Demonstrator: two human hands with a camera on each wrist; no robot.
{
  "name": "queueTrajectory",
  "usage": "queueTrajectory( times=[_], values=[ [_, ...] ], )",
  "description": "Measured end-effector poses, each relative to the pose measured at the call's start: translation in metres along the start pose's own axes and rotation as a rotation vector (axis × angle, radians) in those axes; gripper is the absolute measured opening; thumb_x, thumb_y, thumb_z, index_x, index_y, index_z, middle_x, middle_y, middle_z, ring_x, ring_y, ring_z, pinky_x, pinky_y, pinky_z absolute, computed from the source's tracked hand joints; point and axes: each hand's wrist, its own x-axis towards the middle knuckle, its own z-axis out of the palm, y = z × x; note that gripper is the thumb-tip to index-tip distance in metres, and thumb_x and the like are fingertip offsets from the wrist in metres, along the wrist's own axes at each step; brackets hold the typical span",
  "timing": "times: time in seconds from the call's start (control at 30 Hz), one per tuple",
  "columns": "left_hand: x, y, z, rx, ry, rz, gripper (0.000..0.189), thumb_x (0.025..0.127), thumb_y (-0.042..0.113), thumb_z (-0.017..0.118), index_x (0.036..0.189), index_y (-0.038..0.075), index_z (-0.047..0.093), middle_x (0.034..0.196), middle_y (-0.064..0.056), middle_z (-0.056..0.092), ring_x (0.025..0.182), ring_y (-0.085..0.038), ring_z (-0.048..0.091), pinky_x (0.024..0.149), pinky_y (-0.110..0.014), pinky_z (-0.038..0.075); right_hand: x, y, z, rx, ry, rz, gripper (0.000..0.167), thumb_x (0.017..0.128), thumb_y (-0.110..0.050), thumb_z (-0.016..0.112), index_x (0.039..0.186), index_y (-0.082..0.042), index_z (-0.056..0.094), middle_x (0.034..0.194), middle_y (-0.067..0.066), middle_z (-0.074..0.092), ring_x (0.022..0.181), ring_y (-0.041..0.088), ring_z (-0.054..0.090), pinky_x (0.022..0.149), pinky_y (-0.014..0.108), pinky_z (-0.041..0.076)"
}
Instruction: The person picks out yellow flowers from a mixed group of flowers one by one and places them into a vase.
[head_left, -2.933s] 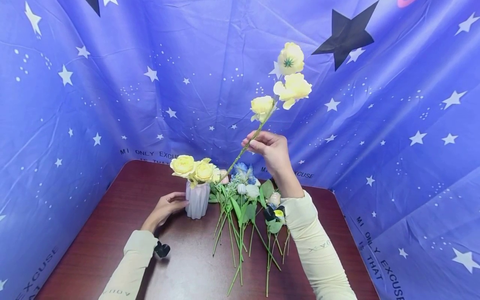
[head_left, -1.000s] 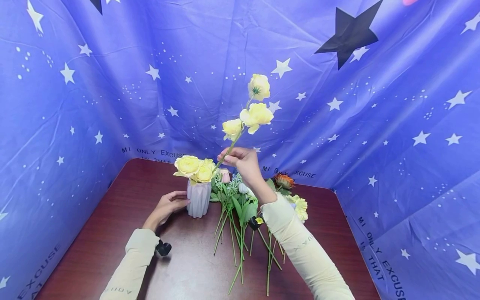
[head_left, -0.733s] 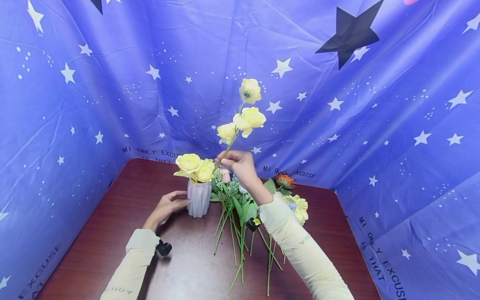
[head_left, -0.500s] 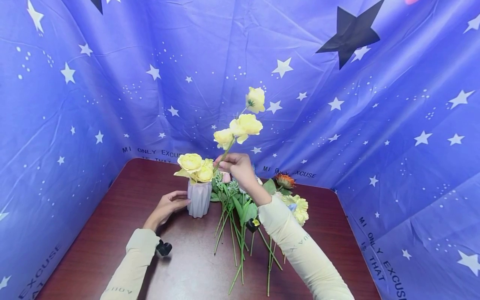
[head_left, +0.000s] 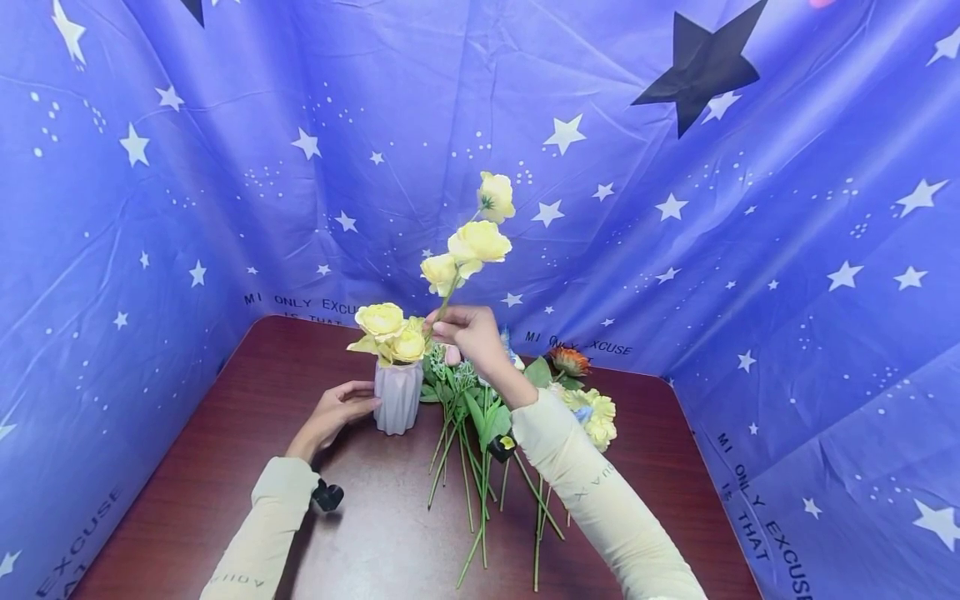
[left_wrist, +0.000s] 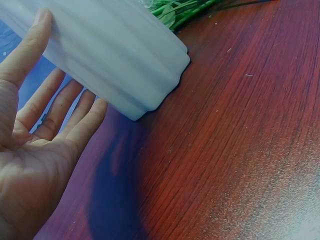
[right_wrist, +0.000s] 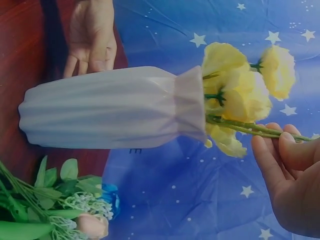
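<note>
My right hand (head_left: 476,337) pinches the green stem of a yellow flower spray (head_left: 480,242) between thumb and fingers. Three blooms top the spray, leaning up and right. In the right wrist view the stem (right_wrist: 240,127) runs into the mouth of a pale fluted vase (right_wrist: 115,112). Other yellow flowers (head_left: 381,321) stand in the vase, their heads just over its rim. On the vase's left side, my left hand (head_left: 345,408) rests its extended fingers and thumb against the wall. The left wrist view shows those fingers (left_wrist: 92,117) fairly straight along the vase.
Right of the vase lies a bunch of flowers with green stems (head_left: 480,500) on the dark red table (head_left: 360,542). An orange flower (head_left: 570,362) and a large yellow bloom (head_left: 600,421) lie farther right. Blue starry cloth (head_left: 337,167) surrounds the table.
My right hand has moved left and down with the flower spray, bringing its stem to the vase and its blooms lower. The left hand has stayed at the vase.
</note>
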Motion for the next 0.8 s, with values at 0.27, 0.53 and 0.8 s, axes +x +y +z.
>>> queueTrajectory(
  times=[0.27, 0.53, 0.8],
  values=[
    [0.0007, -0.0014, -0.0003, 0.005, 0.007, 0.003, 0.056, 0.091, 0.005, 0.074, 0.138, -0.014, 0.05, 0.116, -0.005, 0.07, 0.101, -0.003, 0.068, 0.092, -0.023, 0.058, 0.0005, 0.0061, 0.0063, -0.064, -0.016, 0.024, 0.015, 0.092, 0.012, 0.064, 0.105, 0.016, 0.071, 0.105, 0.031, 0.073, 0.099, 0.037, 0.075, 0.086, 0.032, 0.063],
    [0.0027, -0.0017, -0.0005, 0.005, 0.008, 0.009, 0.056, 0.091, 0.005, 0.075, 0.137, -0.015, 0.05, 0.115, -0.006, 0.07, 0.1, -0.003, 0.068, 0.092, -0.022, 0.058, 0.0003, 0.01, 0.0058, -0.062, -0.036, 0.047, 0.019, 0.091, 0.013, 0.065, 0.108, 0.016, 0.07, 0.108, 0.031, 0.072, 0.084, 0.024, 0.077, 0.085, 0.033, 0.063],
    [0.0026, -0.0017, 0.0009, 0.008, 0.027, -0.005, 0.056, 0.09, 0.006, 0.076, 0.137, -0.012, 0.052, 0.117, -0.007, 0.07, 0.101, -0.004, 0.069, 0.09, -0.022, 0.058, -0.001, 0.0097, 0.0057, -0.069, -0.045, 0.07, 0.02, 0.092, 0.011, 0.064, 0.111, 0.015, 0.07, 0.111, 0.03, 0.071, 0.092, 0.033, 0.077, 0.085, 0.035, 0.063]
  ],
)
